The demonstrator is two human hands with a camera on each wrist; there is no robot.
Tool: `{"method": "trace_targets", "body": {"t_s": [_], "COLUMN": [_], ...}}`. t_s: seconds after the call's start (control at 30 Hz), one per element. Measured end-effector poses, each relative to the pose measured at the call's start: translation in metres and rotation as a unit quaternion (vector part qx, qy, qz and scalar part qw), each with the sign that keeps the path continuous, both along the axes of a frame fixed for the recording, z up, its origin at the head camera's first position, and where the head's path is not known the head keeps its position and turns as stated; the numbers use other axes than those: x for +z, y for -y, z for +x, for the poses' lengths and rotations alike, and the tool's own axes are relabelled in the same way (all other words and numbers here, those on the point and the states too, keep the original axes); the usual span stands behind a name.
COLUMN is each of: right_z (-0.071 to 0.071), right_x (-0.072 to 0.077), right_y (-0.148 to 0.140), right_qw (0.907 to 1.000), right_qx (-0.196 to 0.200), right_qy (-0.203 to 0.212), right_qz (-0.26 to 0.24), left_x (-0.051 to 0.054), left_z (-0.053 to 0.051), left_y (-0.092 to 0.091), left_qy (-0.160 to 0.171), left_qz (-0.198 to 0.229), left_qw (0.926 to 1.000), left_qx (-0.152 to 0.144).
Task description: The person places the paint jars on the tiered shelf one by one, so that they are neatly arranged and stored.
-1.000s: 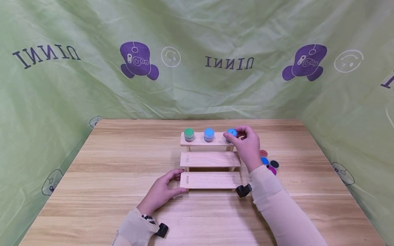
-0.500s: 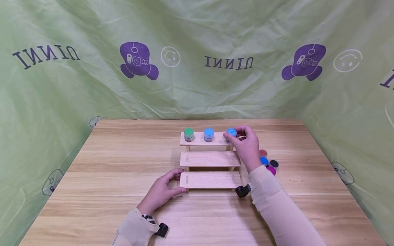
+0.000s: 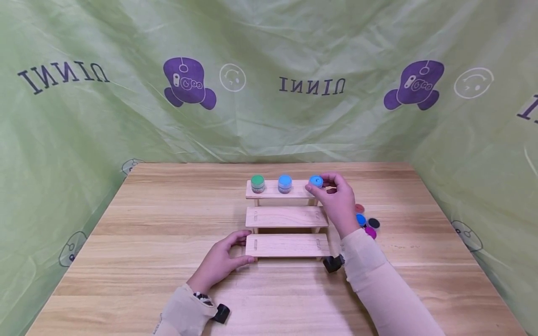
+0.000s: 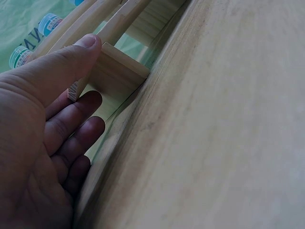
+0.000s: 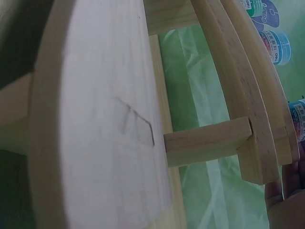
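A three-tier wooden display stand (image 3: 286,245) stands mid-table. My left hand (image 3: 220,261) holds the left end of its lowest shelf. The left wrist view shows the thumb at the shelf end's front and fingers (image 4: 76,114) curled behind. On the top shelf are a green-lidded paint jar (image 3: 258,184) at left and a light-blue-lidded jar (image 3: 285,184) in the middle. At that shelf's right end, my right hand (image 3: 339,203) pinches a blue-lidded paint jar (image 3: 316,180) between thumb and fingers. The right wrist view catches only part of this jar (image 5: 299,119) and hand.
Right of the stand, on the wooden table (image 3: 168,210), several more jars sit close together: a reddish one (image 3: 359,208), a blue one (image 3: 360,220), a black one (image 3: 373,223) and a magenta one (image 3: 370,232). Green printed cloth (image 3: 260,126) hangs behind and at both sides.
My right hand has shifted very slightly, and a little more of the blue lid shows. The jars stay in place, and my left hand keeps its hold.
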State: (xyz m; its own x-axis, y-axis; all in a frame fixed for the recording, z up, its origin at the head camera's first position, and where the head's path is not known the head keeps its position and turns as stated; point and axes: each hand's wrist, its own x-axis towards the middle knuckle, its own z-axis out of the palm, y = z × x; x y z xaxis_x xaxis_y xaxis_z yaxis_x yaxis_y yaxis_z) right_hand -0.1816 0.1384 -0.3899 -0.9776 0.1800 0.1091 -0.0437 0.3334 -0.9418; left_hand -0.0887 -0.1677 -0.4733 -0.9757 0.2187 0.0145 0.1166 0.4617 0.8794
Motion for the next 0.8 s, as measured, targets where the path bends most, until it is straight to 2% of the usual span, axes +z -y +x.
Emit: {"method": "trace_targets", "body": {"t_s": [0.33, 0.8], "right_z": [0.008, 0.016], "right_x": [-0.001, -0.001], "right_y": [-0.007, -0.018], "right_qw": [0.9993, 0.9970], "right_qx": [0.036, 0.063], "right_qy": [0.000, -0.038], "right_qz": [-0.012, -0.022], "left_x": [0.000, 0.000], "left_z": [0.000, 0.001], "left_y": [0.000, 0.000], "left_qy": [0.003, 0.002], "left_qz": [-0.001, 0.001], "left_qw": [1.0000, 1.0000], "left_qx": [0.004, 0.003]}}
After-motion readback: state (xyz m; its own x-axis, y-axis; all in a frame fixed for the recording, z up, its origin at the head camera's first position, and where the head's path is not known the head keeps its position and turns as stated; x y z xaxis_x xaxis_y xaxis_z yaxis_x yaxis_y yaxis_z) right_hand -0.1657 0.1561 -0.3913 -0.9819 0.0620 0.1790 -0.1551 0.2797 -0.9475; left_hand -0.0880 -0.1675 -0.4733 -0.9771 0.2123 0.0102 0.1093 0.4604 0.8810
